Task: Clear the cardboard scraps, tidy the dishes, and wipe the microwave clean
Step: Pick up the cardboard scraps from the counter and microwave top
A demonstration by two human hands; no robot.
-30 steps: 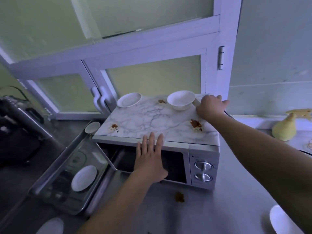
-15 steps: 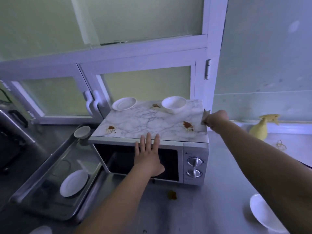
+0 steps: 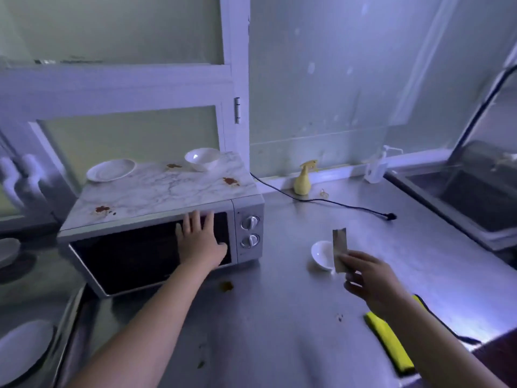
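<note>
Right hand (image 3: 372, 278) has come off the microwave's (image 3: 156, 191) back corner. Its fingers pinch a cardboard scrap (image 3: 339, 245) upright over the tabletop (image 3: 279, 331), near a small bowl (image 3: 321, 254). Left hand (image 3: 200, 242) lies flat on the door, fingers straight. Keep the pinch firm and bin the scrap before wiping.

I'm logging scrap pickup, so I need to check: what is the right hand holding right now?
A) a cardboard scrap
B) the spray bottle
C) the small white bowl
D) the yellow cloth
A: the right hand pinches a cardboard scrap upright above the counter, while the yellow cloth lies on the counter near that arm.
</note>
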